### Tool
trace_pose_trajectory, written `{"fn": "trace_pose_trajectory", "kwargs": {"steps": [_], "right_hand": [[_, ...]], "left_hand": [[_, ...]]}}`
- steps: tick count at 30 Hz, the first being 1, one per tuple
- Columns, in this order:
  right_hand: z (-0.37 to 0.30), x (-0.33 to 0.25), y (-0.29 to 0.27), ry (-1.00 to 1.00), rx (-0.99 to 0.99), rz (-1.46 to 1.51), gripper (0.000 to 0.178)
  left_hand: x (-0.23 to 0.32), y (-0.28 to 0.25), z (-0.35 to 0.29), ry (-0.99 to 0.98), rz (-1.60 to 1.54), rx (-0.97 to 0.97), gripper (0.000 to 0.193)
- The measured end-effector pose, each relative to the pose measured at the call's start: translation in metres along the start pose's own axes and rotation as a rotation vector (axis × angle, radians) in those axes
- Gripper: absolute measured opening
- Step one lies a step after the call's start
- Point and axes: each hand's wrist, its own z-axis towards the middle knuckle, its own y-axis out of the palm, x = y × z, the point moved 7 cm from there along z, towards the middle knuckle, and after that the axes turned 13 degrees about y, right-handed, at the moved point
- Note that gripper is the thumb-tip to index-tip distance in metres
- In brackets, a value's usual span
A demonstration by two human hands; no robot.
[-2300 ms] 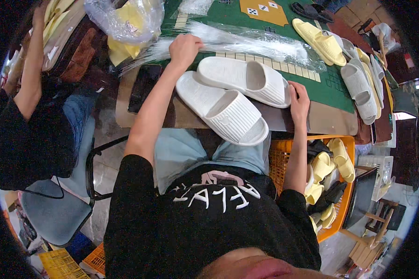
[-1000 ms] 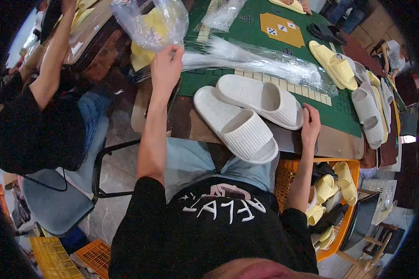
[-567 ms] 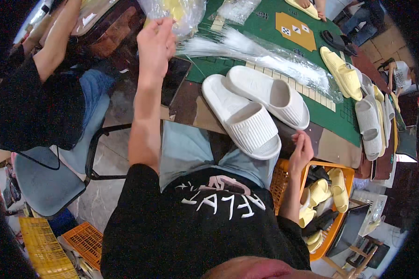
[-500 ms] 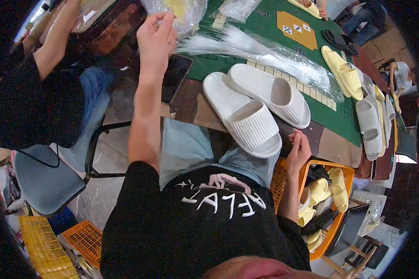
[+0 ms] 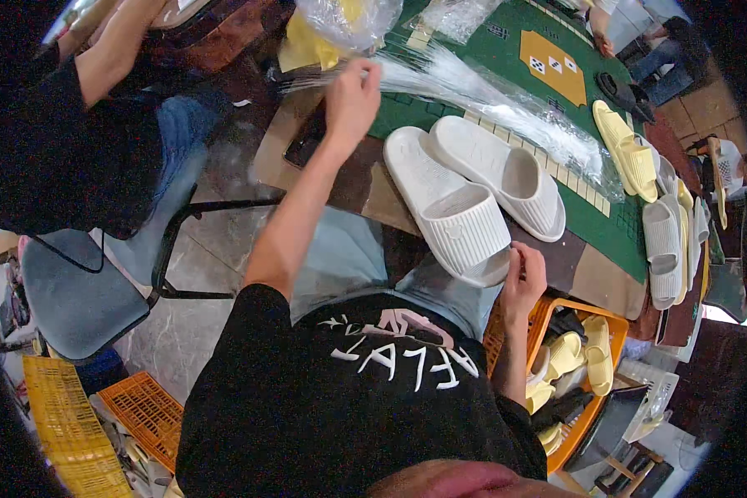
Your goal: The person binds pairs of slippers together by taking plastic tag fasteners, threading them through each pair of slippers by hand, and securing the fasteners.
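Head view gives me two pale grey slide sandals [image 5: 466,226] lying side by side at the near edge of the table [image 5: 602,274], the nearer one's toe jutting over the wearer's lap [image 5: 336,249]. I judge them light, springy foam, hard to damage and not very slippery; I'd take hold at a strap's side or the sole's rim. Both look matte, open-toed and ribbed across the strap, the nearer strap bearing a small raised motif. The left hand [image 5: 353,101] has its fingertips bunched beside the loose translucent plastic strands [image 5: 427,79]; I can't tell whether it pinches any. The right hand [image 5: 526,280] curls at the nearer toe, its grip unclear to me.
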Motion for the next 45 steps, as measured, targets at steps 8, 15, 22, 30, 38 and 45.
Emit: {"fn": "trace_pose_trajectory", "kwargs": {"steps": [8, 15, 22, 30, 38, 45], "right_hand": [[-0.013, -0.016, 0.012, -0.069, -0.131, -0.251, 0.026], [-0.018, -0.026, 0.019, -0.021, -0.249, -0.388, 0.025], [-0.019, -0.042, 0.020, -0.088, -0.310, -0.395, 0.021], [-0.007, -0.034, 0.003, -0.037, -0.282, -0.339, 0.014], [0.012, 0.037, -0.047, 0.524, -0.138, 0.437, 0.010], [0.026, 0.073, -0.059, 0.607, 0.026, 0.946, 0.012]], "left_hand": [[0.026, 0.063, -0.061, -0.313, -0.467, -0.270, 0.017], [0.041, 0.078, -0.090, -0.449, -0.624, -0.459, 0.018], [0.051, 0.057, -0.110, -0.351, -0.539, -0.365, 0.015], [0.047, 0.049, -0.119, -0.492, -0.738, -0.244, 0.014], [0.034, 0.028, -0.088, -0.457, -0.853, 0.020, 0.013], [0.057, 0.058, -0.079, -0.565, -1.074, -0.021, 0.014]]}}
